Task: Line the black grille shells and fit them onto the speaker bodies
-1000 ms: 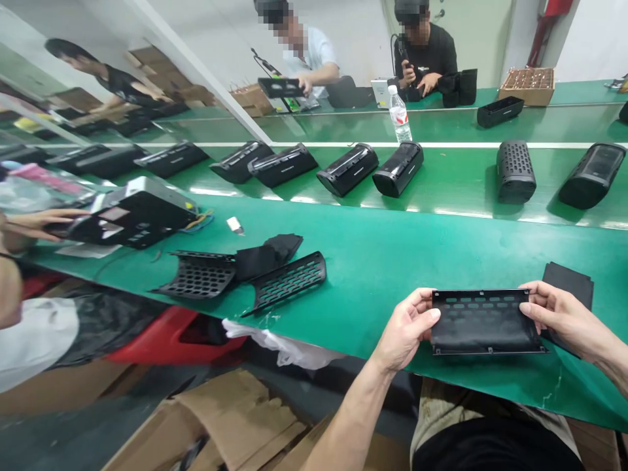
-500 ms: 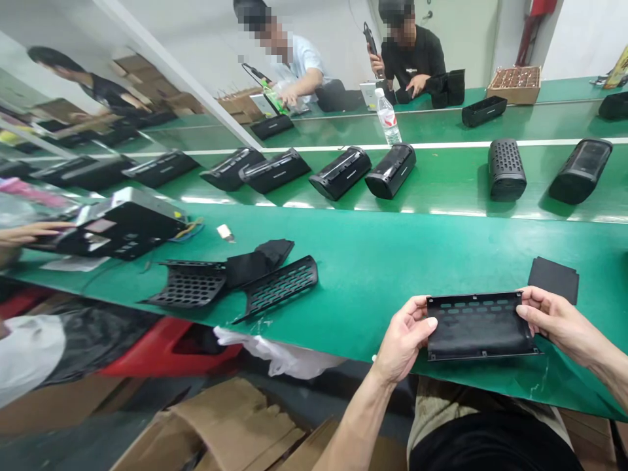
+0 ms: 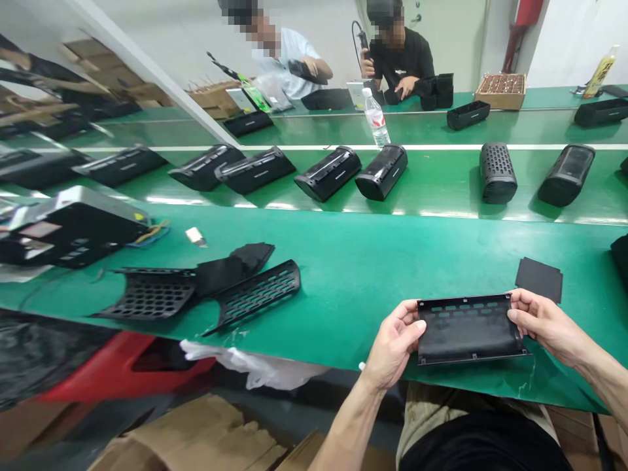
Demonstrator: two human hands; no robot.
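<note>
I hold a black slotted grille panel (image 3: 468, 329) flat over the near edge of the green table (image 3: 373, 261). My left hand (image 3: 392, 343) grips its left end, thumb on top. At the panel's right end my right hand (image 3: 542, 322) pinches the edge with curled fingers. A square black cloth piece (image 3: 538, 279) lies just behind my right hand. Two more perforated grilles (image 3: 152, 294) (image 3: 258, 293) lie to the left with folded black cloth (image 3: 233, 265) between them.
Several black speaker bodies (image 3: 328, 173) lie in a row on the conveyor belt, with a water bottle (image 3: 375, 118) behind them. Two people work at the far side. A boxy black device (image 3: 69, 226) sits far left. Cardboard boxes (image 3: 196, 438) and a red bin (image 3: 127, 366) are below the table.
My view has swung right, so everything slid left in the frame. My hands keep the same hold on the panel. The hand at the far left has gone from sight.
</note>
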